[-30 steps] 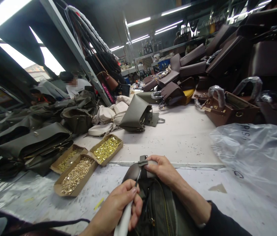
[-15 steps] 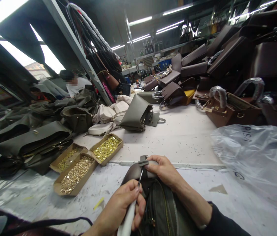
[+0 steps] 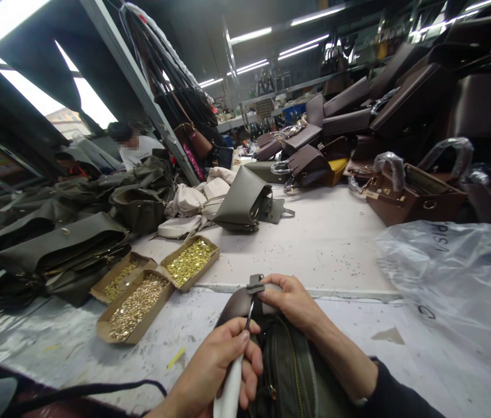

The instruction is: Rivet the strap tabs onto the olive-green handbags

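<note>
A dark olive handbag (image 3: pixel 291 371) lies on the white table right in front of me, its grey-brown handle arched at the far end. My right hand (image 3: pixel 293 302) pinches that handle beside a small dark tab (image 3: pixel 254 286). In my left hand (image 3: pixel 214 371) is a screwdriver with a white grip (image 3: pixel 230 392). Its thin shaft points up at the tab.
Three cardboard trays of gold fittings (image 3: pixel 134 307) sit to the left. Beyond them lie piled olive bags (image 3: pixel 62 244). A grey-green bag (image 3: pixel 243 200) lies mid-table, brown bags (image 3: pixel 415 197) at the back right, a crumpled plastic bag (image 3: pixel 458 273) on the right. A person (image 3: pixel 136 145) sits far left.
My left hand with the screwdriver has shifted a little to the right and down. My right hand keeps its hold on the handle.
</note>
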A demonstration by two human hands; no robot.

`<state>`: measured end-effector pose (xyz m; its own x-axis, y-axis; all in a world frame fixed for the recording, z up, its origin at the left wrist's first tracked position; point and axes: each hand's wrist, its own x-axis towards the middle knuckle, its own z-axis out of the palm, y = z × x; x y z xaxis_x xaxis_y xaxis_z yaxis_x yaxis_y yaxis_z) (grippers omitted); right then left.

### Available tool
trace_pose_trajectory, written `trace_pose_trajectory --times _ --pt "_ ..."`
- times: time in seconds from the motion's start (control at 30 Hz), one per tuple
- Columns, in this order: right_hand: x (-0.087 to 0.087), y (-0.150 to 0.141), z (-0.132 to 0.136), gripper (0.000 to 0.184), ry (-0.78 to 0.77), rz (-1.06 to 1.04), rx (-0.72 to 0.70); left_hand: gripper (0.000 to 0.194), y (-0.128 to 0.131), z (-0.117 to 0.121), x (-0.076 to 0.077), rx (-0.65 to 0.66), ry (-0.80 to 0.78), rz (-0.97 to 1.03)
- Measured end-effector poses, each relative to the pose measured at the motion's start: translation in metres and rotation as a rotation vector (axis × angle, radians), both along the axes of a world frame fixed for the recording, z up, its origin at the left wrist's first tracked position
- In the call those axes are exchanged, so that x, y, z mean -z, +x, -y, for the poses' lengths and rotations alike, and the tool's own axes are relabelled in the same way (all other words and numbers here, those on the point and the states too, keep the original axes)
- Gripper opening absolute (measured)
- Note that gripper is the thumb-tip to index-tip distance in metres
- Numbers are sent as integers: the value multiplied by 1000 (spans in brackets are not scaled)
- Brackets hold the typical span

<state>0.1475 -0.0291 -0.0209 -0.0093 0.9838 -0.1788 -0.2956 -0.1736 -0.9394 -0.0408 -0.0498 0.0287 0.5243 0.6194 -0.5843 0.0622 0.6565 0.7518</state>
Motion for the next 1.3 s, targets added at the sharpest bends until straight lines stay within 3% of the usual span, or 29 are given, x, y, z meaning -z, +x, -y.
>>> trace_pose_trajectory --times 0.4,0.83,1.07,1.3 --pt "-1 0 0 33 33 -29 -2 29 8 5 -6 -82 16 -80" --pt "2 2 -1 48 -46 -34 -66 41 15 12 18 -217 149 -82" --pt "-1 3 -2 54 -131 -78 -82 37 14 11 26 -262 53 79" --pt "0 5 -2 55 -188 -129 -86 31 13 6 26 -287 -146 247"
